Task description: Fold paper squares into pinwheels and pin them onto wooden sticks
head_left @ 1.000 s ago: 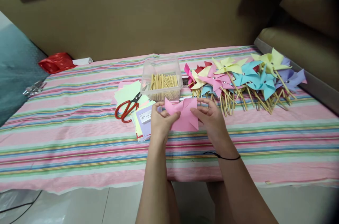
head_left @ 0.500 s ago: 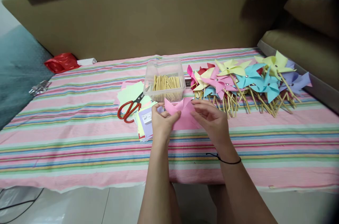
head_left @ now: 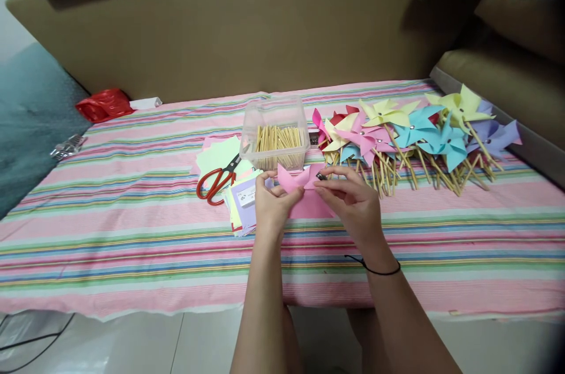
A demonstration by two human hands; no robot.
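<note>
A piece of pink paper [head_left: 309, 207], with points folded inward, is pinched between the thumb and fingers of my left hand [head_left: 270, 207]. Close against its right side, my right hand [head_left: 355, 200] is closed, and a small dark, shiny thumbtack [head_left: 320, 176] shows between its thumb and index finger. Part of the paper's right edge is hidden by these fingers. Just left of my left hand lies a stack of coloured paper sheets [head_left: 238, 222] with a small white box [head_left: 246, 197] on top. Red-handled scissors [head_left: 216, 184] rest beside it on more paper.
A clear plastic box [head_left: 273, 109] of short wooden sticks [head_left: 278, 141] stands beyond my hands. Many finished pinwheels [head_left: 415, 132] are heaped at the right on the striped cloth [head_left: 145, 232]. A red plastic bag [head_left: 104, 105] lies at the far left, near a clear crumpled packet [head_left: 67, 147].
My right fingers have shifted at the paper's right edge, and the dark shiny thumbtack now shows between them. My left hand keeps its pinch on the pink paper.
</note>
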